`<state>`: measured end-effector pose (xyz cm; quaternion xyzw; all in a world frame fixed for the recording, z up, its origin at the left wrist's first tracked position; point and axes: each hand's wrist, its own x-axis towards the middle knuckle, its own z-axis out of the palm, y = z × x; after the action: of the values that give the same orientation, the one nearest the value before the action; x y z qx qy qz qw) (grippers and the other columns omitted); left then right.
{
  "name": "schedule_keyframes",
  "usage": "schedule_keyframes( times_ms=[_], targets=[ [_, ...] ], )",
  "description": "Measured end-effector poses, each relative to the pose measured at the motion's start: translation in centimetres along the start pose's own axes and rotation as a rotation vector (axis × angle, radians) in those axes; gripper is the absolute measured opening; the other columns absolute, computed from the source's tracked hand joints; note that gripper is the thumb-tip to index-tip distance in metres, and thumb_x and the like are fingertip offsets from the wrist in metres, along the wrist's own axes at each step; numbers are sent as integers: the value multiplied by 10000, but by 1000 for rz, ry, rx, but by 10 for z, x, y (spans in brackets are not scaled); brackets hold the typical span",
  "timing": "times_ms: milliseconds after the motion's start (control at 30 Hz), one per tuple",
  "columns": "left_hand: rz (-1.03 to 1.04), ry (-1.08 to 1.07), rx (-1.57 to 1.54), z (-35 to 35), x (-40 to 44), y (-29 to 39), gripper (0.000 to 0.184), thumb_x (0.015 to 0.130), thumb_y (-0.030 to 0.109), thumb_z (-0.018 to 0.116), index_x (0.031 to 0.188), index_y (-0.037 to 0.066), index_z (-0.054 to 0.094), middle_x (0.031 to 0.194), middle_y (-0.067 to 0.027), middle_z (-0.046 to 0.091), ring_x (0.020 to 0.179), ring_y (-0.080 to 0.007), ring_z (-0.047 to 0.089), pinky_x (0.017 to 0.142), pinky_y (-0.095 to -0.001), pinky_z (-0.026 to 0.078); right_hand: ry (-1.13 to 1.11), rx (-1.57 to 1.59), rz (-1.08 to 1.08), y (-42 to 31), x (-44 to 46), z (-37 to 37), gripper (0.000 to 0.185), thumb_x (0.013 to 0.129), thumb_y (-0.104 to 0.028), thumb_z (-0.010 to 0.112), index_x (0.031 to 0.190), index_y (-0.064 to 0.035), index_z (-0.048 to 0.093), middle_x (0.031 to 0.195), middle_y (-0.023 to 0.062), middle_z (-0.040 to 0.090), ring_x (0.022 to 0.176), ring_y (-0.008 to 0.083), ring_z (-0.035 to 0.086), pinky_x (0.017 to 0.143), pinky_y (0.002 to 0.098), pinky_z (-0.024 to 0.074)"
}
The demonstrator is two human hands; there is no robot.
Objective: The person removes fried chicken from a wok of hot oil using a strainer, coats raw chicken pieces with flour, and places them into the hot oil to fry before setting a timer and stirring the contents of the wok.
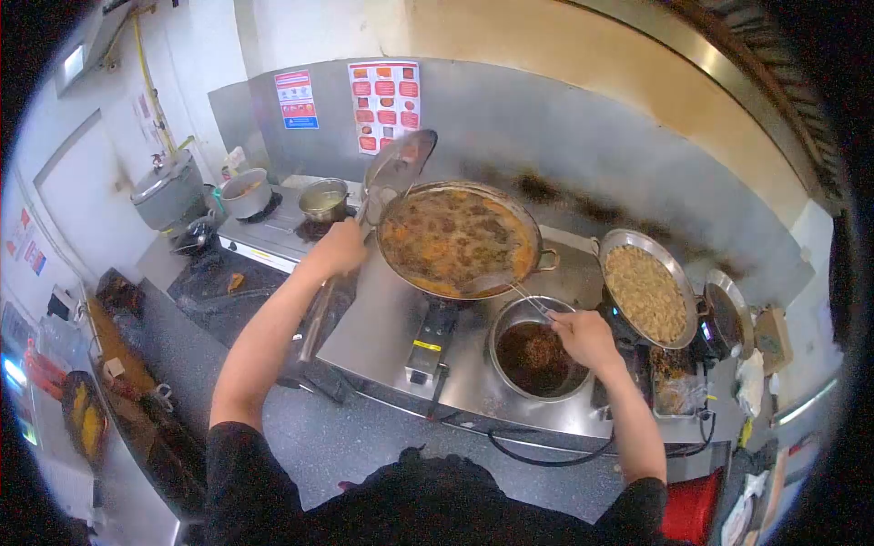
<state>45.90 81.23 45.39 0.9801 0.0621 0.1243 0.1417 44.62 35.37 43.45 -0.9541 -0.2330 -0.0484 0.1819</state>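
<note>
My left hand [339, 247] is closed around the shaft of a long-handled skimmer [411, 156]. The skimmer's round head is raised and tilted over the far left rim of a wide pan [548, 259]. Orange-brown food [455, 232] bubbles in dark liquid inside that pan. My right hand [585, 338] grips the handle of a metal strainer [530, 298]. Its head rests at the pan's near right edge, partly in the liquid, so its exact shape is unclear. Below the right hand stands a steel pot [497, 357] holding dark brown liquid with crumbs.
Right of the pot, a tilted pan [678, 338] holds pale chopped food, with another pan [728, 314] beyond. Two smaller pots [246, 202] [323, 205] and a large lidded pot [171, 196] stand left. A burner control [424, 353] juts out in front.
</note>
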Motion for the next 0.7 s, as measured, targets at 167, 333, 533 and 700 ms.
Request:
schedule_keyframes(
  times_ms=[167, 333, 533, 700],
  targets=[
    [150, -384, 305, 21, 36, -4, 278, 766, 158, 554, 818, -98, 648, 847, -280, 641, 817, -406, 649, 752, -454, 515, -108, -64, 6, -3, 34, 10, 214, 815, -205, 629, 986, -105, 709, 851, 206, 651, 787, 371, 633, 725, 412, 507],
    [252, -452, 201, 22, 55, 1, 259, 738, 170, 577, 741, -71, 672, 745, -252, 648, 696, -371, 665, 636, -428, 526, -4, 9, -91, 17, 47, 55, 223, 830, -191, 614, 1017, -105, 699, 823, 216, 646, 754, 369, 630, 702, 425, 502],
    [-134, -750, -70, -11, 63, 23, 271, 755, 150, 499, 647, -22, 678, 706, -200, 661, 569, -259, 652, 565, -383, 510, -10, -40, -144, 46, 51, 44, 223, 837, -201, 611, 1038, -156, 696, 755, 204, 624, 706, 371, 606, 655, 446, 485],
    [87, -810, -54, 8, 78, 3, 407, 835, 216, 499, 515, 7, 637, 541, -153, 613, 500, -268, 625, 493, -377, 510, -19, -79, -150, 73, 59, 41, 221, 847, -203, 599, 1044, -167, 691, 731, 184, 613, 694, 374, 595, 640, 446, 482]
  ],
)
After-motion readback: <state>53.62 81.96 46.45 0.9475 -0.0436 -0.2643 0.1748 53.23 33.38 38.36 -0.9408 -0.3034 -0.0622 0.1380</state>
